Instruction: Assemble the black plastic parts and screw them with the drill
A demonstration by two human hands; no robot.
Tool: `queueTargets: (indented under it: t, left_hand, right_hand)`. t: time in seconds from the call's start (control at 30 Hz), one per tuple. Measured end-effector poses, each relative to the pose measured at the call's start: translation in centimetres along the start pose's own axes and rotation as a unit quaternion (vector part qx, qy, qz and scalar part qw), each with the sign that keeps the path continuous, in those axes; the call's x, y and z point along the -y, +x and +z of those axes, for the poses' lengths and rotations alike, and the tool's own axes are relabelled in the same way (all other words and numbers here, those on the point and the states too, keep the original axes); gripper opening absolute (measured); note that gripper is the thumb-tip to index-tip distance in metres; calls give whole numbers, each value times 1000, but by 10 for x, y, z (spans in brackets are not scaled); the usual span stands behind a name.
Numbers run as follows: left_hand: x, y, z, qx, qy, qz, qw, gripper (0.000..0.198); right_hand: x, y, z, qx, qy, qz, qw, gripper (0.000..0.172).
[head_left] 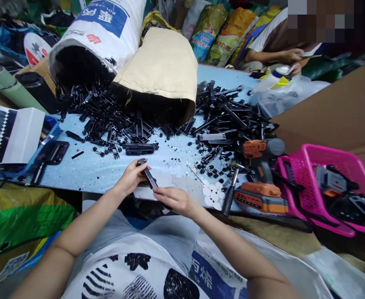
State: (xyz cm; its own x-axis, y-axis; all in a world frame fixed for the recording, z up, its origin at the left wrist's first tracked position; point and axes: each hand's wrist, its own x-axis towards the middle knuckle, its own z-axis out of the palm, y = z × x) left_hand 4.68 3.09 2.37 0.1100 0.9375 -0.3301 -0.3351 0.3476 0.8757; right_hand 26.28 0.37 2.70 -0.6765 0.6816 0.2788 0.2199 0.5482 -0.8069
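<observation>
Over the near edge of the pale blue table (101, 172) both hands grip one short black plastic bar (148, 175). My left hand (133, 177) pinches its upper end. My right hand (174, 200) closes on its lower end. A longer black part (141, 148) lies just beyond the hands. Behind it is a wide heap of black plastic parts (114, 118), spilling from a white sack (97, 39) and a tan sack (162, 70).
An orange cordless drill (259, 176) lies right of the hands, beside a pink basket (326, 189) holding another tool. Small white discs (213, 195) sit near the table edge. A blue tray (50, 135) and a box are on the left. Another person's hands (290, 56) work at the far right.
</observation>
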Motion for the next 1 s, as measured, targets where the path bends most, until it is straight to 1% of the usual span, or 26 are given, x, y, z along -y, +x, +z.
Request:
queueTargets:
  t: [0.03,0.07,0.1,0.13,0.17,0.2,0.23,0.27,0.3,0.33,0.37,0.4,0.43,0.47,0.53,0.6,0.63,0.67,0.73,0.8,0.87,1.0]
  left_hand:
    - [0,-2,3,-13,-6,22,1000,42]
    - [0,-5,5,-29,-3,54,998,42]
    - [1,-9,8,-40,5,88,995,42]
    - [2,-13,11,-41,20,118,992,43]
    - [3,-17,13,-33,42,141,989,44]
    - [4,-22,15,-19,72,160,984,45]
    - [5,-25,16,-2,106,179,978,46]
    - [6,-28,16,17,141,200,969,48]
    - [6,-30,14,36,175,223,958,52]
    - [6,-31,10,54,209,247,945,56]
    - [6,-31,6,73,245,267,929,59]
    - [6,-29,1,94,286,279,912,60]
    - [6,-27,-5,113,337,283,891,60]
    - [7,-24,-9,127,400,277,865,61]
    - [10,-17,-13,147,531,243,798,64]
    - [15,-11,-12,162,633,208,728,70]
    - [17,-10,-10,168,664,198,701,73]
    - [19,-9,-8,175,684,197,681,75]
    - [23,-9,-6,177,702,211,657,75]
    - [25,-10,-6,172,709,228,644,73]
    - [27,-10,-8,170,710,241,639,71]
    - [28,-11,-12,181,697,267,641,73]
  right_hand:
    - [8,-1,6,-8,56,37,998,27]
    - [14,1,7,-23,117,87,989,30]
    - [16,4,6,-29,183,137,973,36]
    - [16,8,4,-16,249,180,951,43]
    - [16,12,2,17,308,211,928,51]
    - [14,16,-1,63,350,230,906,59]
    - [13,20,-3,108,367,238,893,65]
    - [12,22,-6,142,356,240,892,67]
    - [10,22,-9,159,318,239,904,65]
    - [9,21,-12,161,253,235,925,60]
    - [8,18,-17,157,168,227,946,54]
    - [6,14,-21,156,68,217,961,48]
    - [4,9,-25,162,-36,207,964,45]
    - [1,4,-29,179,-132,197,955,43]
    - [-5,-5,-30,225,-277,185,916,40]
    - [-9,-10,-25,251,-354,180,883,39]
    - [-11,-10,-21,253,-376,178,873,39]
    - [-12,-10,-17,251,-392,178,867,39]
    - [-11,-9,-10,242,-413,180,859,39]
    - [-9,-8,-6,238,-423,181,856,41]
    - [-6,-8,-5,238,-422,180,856,43]
    - [-2,-8,-5,245,-411,181,859,42]
